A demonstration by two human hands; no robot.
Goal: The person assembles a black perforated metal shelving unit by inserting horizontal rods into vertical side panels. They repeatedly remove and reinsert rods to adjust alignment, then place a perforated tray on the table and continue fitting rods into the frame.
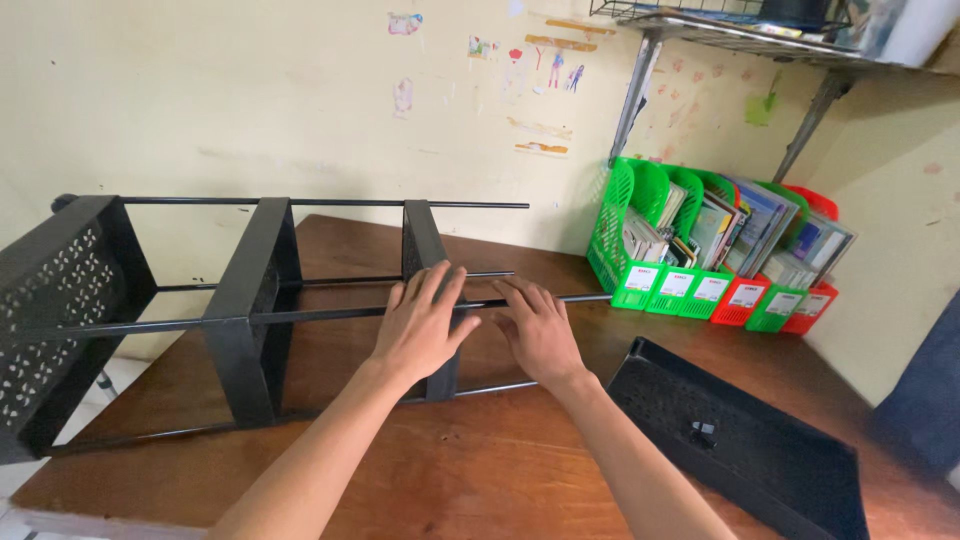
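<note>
Both hands lie flat on a black metal rack (240, 320) lying sideways on the table (480, 470): left hand (420, 325) fingers spread loose over the third shelf panel and rod, right hand (540, 330) fingers draped on the rod, not clenched. Three panels look threaded on; a fourth panel (740, 450) lies unfitted right of the rack. Beyond it, green and red file holders (700, 290) bear small white labels.

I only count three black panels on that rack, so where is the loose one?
In the head view, the loose black panel lies flat on the wooden table at lower right, just right of the right hand and in front of the file holders.
</note>
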